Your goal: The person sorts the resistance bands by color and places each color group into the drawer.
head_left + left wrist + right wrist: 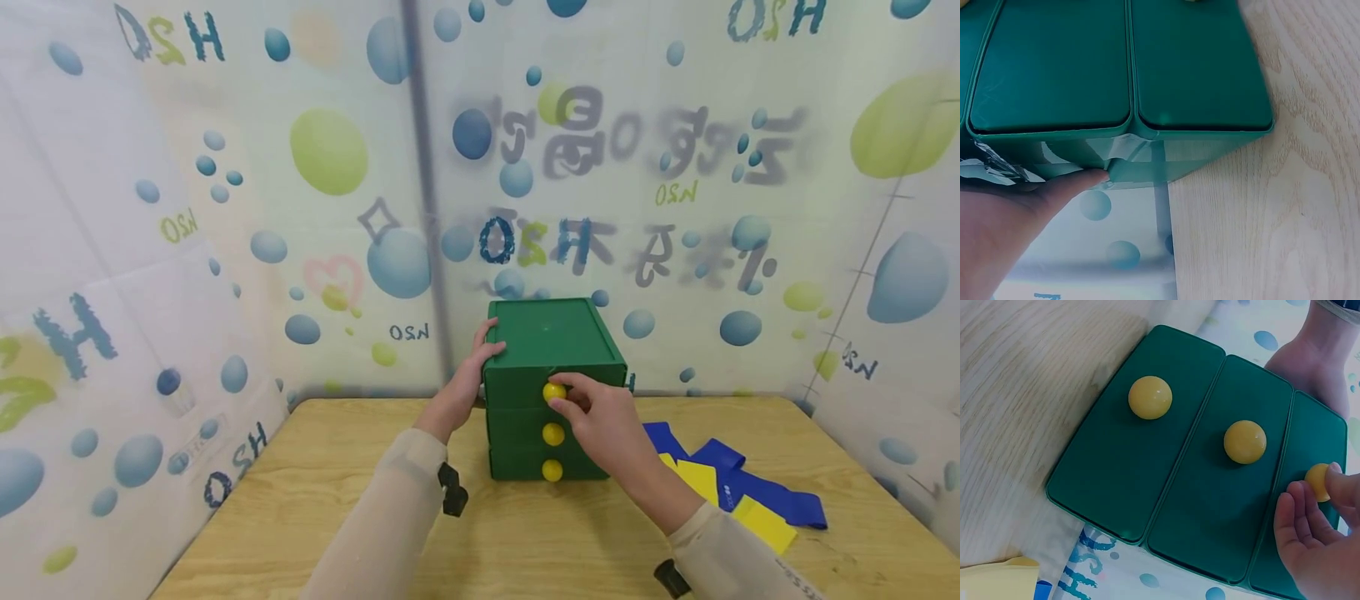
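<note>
A green box of three stacked drawers stands on the wooden table, each drawer front bearing a round yellow knob. My right hand pinches the top knob between thumb and fingers, as the right wrist view also shows. Below it are the middle knob and the bottom knob, both untouched. All the drawer fronts sit flush in the box. My left hand rests against the box's left side, its fingertips over the upper edge. In the left wrist view its thumb lies along that side, near strips of clear tape.
Blue strips and yellow pieces lie on the table right of the box. Behind stands a white curtain printed with blue and green drops. Both wrists carry black straps.
</note>
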`<state>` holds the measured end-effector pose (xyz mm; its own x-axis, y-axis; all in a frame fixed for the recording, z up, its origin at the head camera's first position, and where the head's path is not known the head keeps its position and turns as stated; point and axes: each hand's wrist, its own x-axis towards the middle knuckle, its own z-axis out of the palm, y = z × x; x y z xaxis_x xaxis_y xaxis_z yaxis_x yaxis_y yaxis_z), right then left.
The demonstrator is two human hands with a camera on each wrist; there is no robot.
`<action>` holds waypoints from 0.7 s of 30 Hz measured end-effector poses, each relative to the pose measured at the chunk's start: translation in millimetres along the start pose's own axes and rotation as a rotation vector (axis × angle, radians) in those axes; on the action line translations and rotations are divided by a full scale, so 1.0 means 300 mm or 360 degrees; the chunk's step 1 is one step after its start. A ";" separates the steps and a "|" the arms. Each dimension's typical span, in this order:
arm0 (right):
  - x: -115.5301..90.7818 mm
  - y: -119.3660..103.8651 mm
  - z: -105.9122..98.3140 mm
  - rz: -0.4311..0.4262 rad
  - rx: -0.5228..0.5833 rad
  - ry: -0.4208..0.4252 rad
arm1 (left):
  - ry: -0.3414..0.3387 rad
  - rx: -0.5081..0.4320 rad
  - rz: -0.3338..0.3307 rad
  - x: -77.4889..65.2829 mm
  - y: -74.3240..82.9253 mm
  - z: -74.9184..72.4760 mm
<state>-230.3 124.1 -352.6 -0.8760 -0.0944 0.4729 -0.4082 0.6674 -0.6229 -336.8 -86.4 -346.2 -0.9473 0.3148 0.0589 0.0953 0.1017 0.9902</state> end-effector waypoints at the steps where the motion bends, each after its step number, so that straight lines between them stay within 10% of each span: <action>1: 0.000 0.001 0.001 0.0002 0.0009 -0.0002 | -0.0002 0.0000 0.0003 -0.001 0.000 0.000; 21: -0.057 0.111 0.064 0.0221 0.0121 -0.0346 | 0.0001 0.0028 0.0085 0.000 -0.014 0.003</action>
<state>-234.0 133.7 -393.4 -0.9562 -0.1676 0.2399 -0.2911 0.6287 -0.7211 -337.0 -86.1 -350.5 -0.9409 0.3198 0.1119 0.1514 0.1014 0.9833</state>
